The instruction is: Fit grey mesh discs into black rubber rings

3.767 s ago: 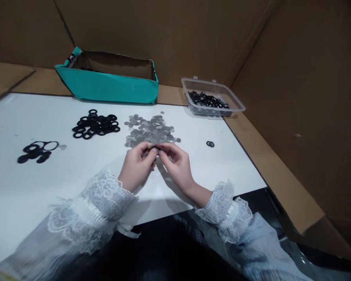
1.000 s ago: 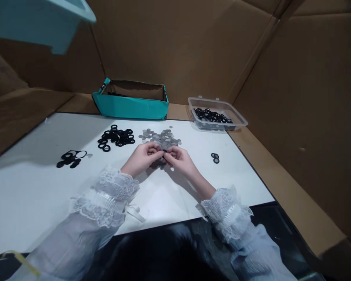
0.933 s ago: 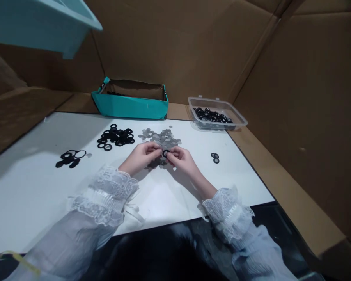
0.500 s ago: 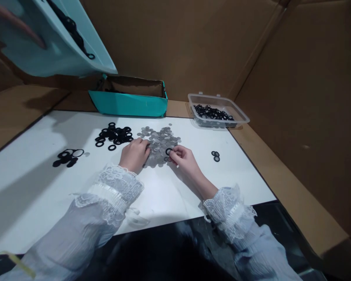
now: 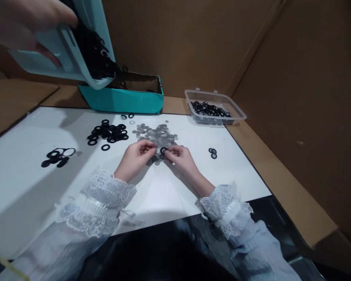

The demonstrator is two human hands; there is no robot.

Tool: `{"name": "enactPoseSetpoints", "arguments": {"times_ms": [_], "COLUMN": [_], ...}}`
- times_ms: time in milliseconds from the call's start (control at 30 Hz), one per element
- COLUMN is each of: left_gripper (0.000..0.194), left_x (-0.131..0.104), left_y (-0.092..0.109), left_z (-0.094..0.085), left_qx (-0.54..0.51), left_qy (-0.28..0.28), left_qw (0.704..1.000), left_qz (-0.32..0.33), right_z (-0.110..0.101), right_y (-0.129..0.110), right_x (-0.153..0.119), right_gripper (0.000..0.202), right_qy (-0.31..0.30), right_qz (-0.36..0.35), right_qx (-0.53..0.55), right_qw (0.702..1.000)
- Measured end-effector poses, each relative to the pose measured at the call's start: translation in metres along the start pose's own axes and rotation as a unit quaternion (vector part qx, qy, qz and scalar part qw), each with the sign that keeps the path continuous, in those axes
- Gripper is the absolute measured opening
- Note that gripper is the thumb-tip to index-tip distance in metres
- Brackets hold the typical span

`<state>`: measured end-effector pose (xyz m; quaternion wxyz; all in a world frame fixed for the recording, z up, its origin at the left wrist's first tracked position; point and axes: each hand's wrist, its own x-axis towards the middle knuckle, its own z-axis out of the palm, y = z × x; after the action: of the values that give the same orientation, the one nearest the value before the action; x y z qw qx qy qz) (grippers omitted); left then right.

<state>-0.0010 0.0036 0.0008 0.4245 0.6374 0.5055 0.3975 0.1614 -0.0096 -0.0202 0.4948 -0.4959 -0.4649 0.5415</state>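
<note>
Over a pile of small grey discs (image 5: 158, 134) on the white board, my two hands nearly meet. My right hand (image 5: 179, 157) pinches a black ring (image 5: 163, 150) between thumb and fingertips. Beside it, my left hand (image 5: 139, 156) has its thumb and fingers pressed together; a small pale disc seems to be at the tips, but I cannot make it out clearly. Left of the discs lies a heap of black rings (image 5: 108, 132). A smaller group of black pieces (image 5: 57, 156) sits farther left. Several ringed discs (image 5: 213, 153) lie to the right.
At the upper left, another person's hand (image 5: 32, 23) tips a light blue bin (image 5: 95, 83) of black rings over a teal box (image 5: 128, 101). A clear plastic container (image 5: 238, 113) of rings stands at the back right. Cardboard walls (image 5: 298, 97) surround the board.
My left hand has risen off the discs, its fingertips now pinched near the ring. The other person's bin has tilted lower, and rings fall from it; a few now lie near the teal box.
</note>
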Motion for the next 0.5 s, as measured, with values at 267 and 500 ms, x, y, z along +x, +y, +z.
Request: {"name": "enactPoseSetpoints", "arguments": {"times_ms": [267,500], "left_gripper": [0.029,0.025], "left_x": [-0.0081,-0.0096], "left_y": [-0.0029,0.0046], "left_z": [0.0099,0.0053], "left_qx": [0.04,0.056], "left_qy": [0.004,-0.059], "left_qw": [0.999,0.997], "left_qz": [0.013,0.0], "right_z": [0.0017,0.002], "right_y": [-0.0031,-0.0042], "right_x": [-0.0074,-0.0103], "right_gripper": [0.014,0.006], "right_qy": [-0.061,-0.027], "right_qz": [0.02,-0.074], "right_qx": [0.012,-0.113], "right_qw": [0.998,0.991]}}
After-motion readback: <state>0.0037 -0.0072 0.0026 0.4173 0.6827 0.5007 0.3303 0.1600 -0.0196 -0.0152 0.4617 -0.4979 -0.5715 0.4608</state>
